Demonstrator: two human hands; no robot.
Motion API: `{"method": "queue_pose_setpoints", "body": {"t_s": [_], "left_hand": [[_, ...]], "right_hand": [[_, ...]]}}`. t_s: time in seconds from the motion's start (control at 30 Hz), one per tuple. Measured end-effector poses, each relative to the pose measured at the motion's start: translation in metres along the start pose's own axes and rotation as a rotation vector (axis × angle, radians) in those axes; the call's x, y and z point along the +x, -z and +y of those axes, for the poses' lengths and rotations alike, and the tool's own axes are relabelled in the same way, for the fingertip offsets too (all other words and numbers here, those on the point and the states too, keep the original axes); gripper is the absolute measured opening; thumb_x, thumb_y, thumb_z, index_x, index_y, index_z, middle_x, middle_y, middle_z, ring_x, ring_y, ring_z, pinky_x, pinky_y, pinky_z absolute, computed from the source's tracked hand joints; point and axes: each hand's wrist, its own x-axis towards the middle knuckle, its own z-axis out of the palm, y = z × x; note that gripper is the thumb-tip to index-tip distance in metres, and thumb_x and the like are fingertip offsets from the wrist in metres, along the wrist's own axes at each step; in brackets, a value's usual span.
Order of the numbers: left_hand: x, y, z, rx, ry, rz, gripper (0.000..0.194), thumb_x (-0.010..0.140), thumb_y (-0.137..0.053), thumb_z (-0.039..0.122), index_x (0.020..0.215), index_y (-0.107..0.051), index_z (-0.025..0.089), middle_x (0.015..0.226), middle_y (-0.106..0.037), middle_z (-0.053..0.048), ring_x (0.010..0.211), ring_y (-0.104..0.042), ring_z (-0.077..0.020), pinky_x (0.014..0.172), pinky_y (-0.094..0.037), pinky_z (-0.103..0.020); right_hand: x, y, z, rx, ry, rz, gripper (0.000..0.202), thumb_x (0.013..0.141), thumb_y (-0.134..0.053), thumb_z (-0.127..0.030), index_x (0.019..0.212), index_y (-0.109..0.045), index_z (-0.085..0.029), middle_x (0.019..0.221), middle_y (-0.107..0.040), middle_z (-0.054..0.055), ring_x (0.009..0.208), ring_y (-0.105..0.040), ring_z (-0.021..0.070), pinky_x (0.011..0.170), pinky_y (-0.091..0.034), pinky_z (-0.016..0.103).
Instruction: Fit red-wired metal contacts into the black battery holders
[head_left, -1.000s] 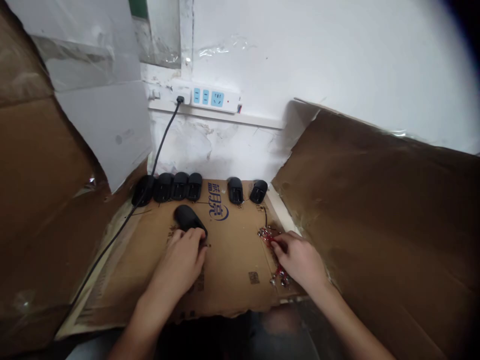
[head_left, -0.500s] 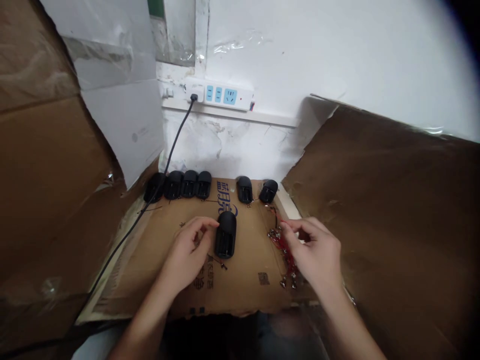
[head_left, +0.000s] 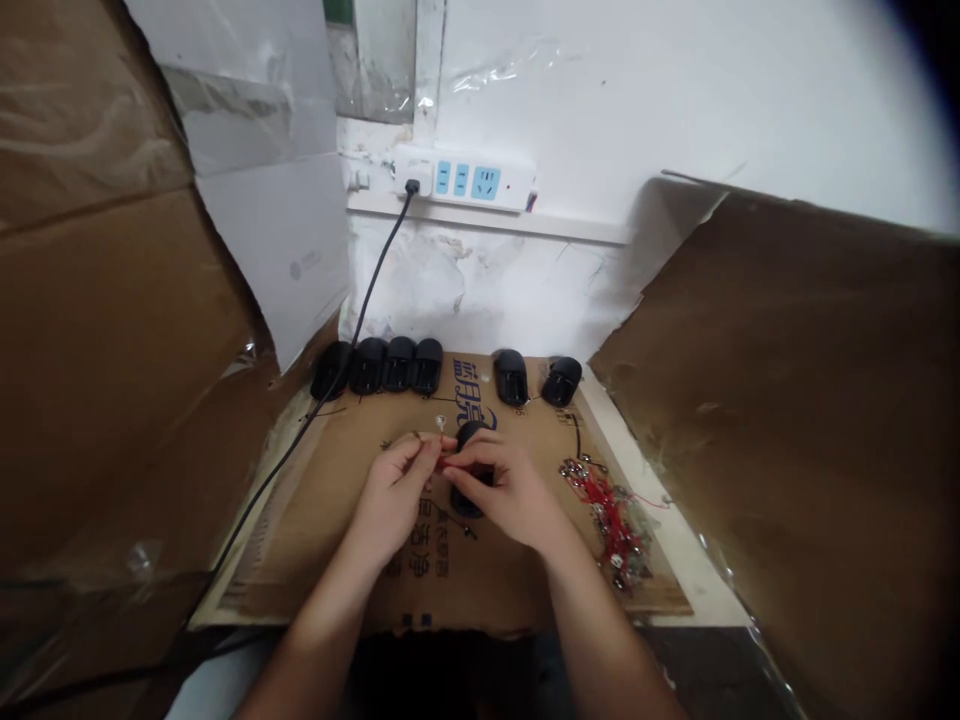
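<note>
My left hand (head_left: 401,485) and my right hand (head_left: 514,490) meet over the middle of the cardboard. Both are closed in a pinch on a thin red wire (head_left: 443,463). A small shiny metal piece (head_left: 441,423) sticks up from the left fingertips at the wire's end. Behind my right fingers lies a black mouse-shaped plastic casing (head_left: 466,503), partly hidden by that hand. A short dark wire with a small tip (head_left: 470,533) lies at its near end. To the right is a tangled heap of red wires with metal ends (head_left: 611,520).
Several similar black casings (head_left: 427,365) stand in a row along the back edge of the cardboard sheet (head_left: 337,530). A black cable (head_left: 379,265) runs from the wall power strip (head_left: 517,185) down the left. Cardboard walls (head_left: 810,400) close in both sides.
My right hand has moved left from the wire heap, bringing a red wire to my left hand. Now both hands pinch it over the casing. The view has shifted slightly.
</note>
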Motion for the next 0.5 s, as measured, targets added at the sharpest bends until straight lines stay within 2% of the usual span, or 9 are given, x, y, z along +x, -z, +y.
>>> {"method": "queue_pose_setpoints", "body": {"t_s": [0.03,0.1,0.17,0.2,0.27,0.33,0.37,0.43,0.5], "left_hand": [[0.0,0.003,-0.001,0.052,0.005,0.002,0.044,0.101,-0.065,0.058,0.105,-0.085,0.019,0.099,-0.08,-0.009,0.084,-0.069,-0.0211,0.07,-0.052,-0.029],[0.0,0.008,-0.002,0.204,-0.012,0.025,0.042,0.105,-0.059,0.053,0.106,-0.085,0.02,0.097,-0.08,-0.009,0.089,-0.073,-0.0241,0.078,-0.057,-0.035],[0.001,0.014,0.0,0.42,-0.101,0.096,0.038,0.107,-0.055,0.046,0.112,-0.084,0.021,0.112,-0.082,-0.011,0.108,-0.075,-0.0286,0.097,-0.058,-0.043],[0.001,0.018,0.001,0.542,-0.161,0.144,0.037,0.108,-0.054,0.043,0.117,-0.083,0.022,0.124,-0.081,-0.012,0.119,-0.072,-0.0307,0.108,-0.054,-0.048],[0.001,0.024,0.006,0.75,-0.252,0.242,0.037,0.108,-0.052,0.038,0.129,-0.079,0.022,0.136,-0.078,-0.012,0.134,-0.066,-0.0342,0.12,-0.044,-0.055],[0.0,0.028,0.011,0.827,-0.276,0.292,0.04,0.11,-0.049,0.037,0.135,-0.076,0.021,0.128,-0.079,-0.013,0.129,-0.067,-0.0355,0.118,-0.044,-0.057],[-0.001,0.029,0.013,0.806,-0.274,0.288,0.04,0.11,-0.049,0.037,0.135,-0.075,0.021,0.121,-0.081,-0.013,0.123,-0.069,-0.0348,0.114,-0.047,-0.055],[-0.002,0.028,0.012,0.66,-0.241,0.246,0.037,0.11,-0.051,0.04,0.13,-0.076,0.021,0.107,-0.08,-0.01,0.11,-0.072,-0.0313,0.101,-0.054,-0.046],[-0.004,0.023,0.007,0.475,-0.182,0.196,0.033,0.109,-0.053,0.044,0.123,-0.074,0.023,0.097,-0.077,-0.006,0.097,-0.073,-0.0269,0.086,-0.057,-0.037]], "right_hand": [[-0.004,0.0,0.002,-0.059,-0.004,0.03,0.01,0.098,-0.076,-0.029,0.096,-0.085,-0.027,0.094,-0.073,0.004,0.091,-0.068,0.0233,0.084,-0.053,0.04],[-0.011,0.0,0.006,-0.26,-0.05,0.178,0.017,0.1,-0.074,-0.04,0.103,-0.084,-0.027,0.103,-0.073,0.008,0.104,-0.066,0.0295,0.094,-0.052,0.048],[-0.014,-0.004,0.009,-0.455,-0.157,0.317,0.032,0.099,-0.073,-0.05,0.117,-0.081,-0.025,0.113,-0.071,0.013,0.114,-0.062,0.0359,0.103,-0.049,0.056],[-0.015,-0.007,0.012,-0.508,-0.226,0.343,0.042,0.096,-0.074,-0.054,0.125,-0.078,-0.024,0.117,-0.07,0.015,0.116,-0.062,0.0388,0.105,-0.048,0.06],[-0.014,-0.015,0.018,-0.523,-0.363,0.303,0.067,0.088,-0.08,-0.057,0.144,-0.068,-0.021,0.126,-0.068,0.02,0.12,-0.062,0.0444,0.106,-0.048,0.065],[-0.011,-0.02,0.024,-0.477,-0.452,0.238,0.086,0.083,-0.082,-0.05,0.157,-0.056,-0.017,0.137,-0.065,0.026,0.124,-0.063,0.0486,0.107,-0.048,0.068],[-0.009,-0.022,0.027,-0.445,-0.472,0.227,0.089,0.082,-0.08,-0.045,0.16,-0.052,-0.014,0.141,-0.064,0.027,0.127,-0.063,0.0491,0.108,-0.048,0.068],[-0.005,-0.021,0.03,-0.345,-0.479,0.263,0.083,0.082,-0.072,-0.039,0.159,-0.052,-0.012,0.146,-0.064,0.026,0.133,-0.061,0.0469,0.114,-0.046,0.065],[-0.002,-0.016,0.03,-0.154,-0.485,0.364,0.077,0.081,-0.067,-0.039,0.153,-0.058,-0.014,0.148,-0.065,0.022,0.135,-0.062,0.0416,0.116,-0.046,0.058]]}}
